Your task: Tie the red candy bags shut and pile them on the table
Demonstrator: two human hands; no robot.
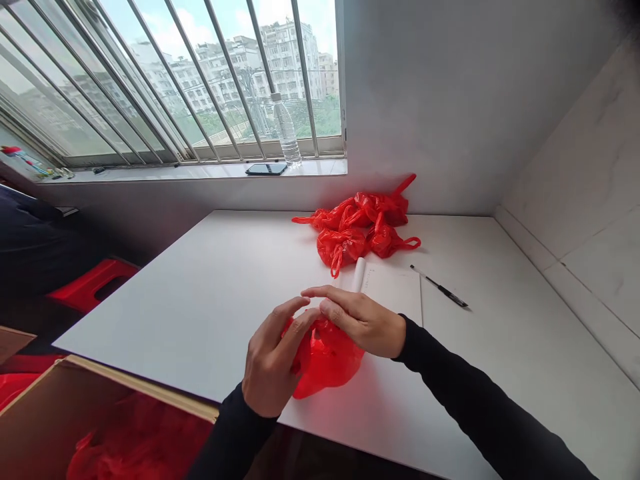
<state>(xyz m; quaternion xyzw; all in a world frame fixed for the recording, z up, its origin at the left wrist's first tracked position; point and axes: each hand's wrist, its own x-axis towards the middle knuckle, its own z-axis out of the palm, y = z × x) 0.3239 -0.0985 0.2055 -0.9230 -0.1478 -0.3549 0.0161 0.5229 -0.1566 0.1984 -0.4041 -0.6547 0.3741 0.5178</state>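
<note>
A red plastic bag (330,367) rests near the front edge of the white table (200,293), between my two hands. My left hand (275,360) curves around the bag's left side and top, its fingers bent and closed on the plastic. From the right, my right hand (365,320) reaches across the top of the bag, fingers together and gripping its upper part. The fingertips of both hands nearly meet there. Whatever the bag contains is hidden. Just beyond my right hand lies an open notebook (393,287) with some writing.
Several knotted red bags (360,227) are heaped at the back of the table. A black pen (440,287) lies right of the notebook. A cardboard box (140,383) with red plastic stands at front left. On the windowsill are a phone (267,169) and a water bottle (287,133).
</note>
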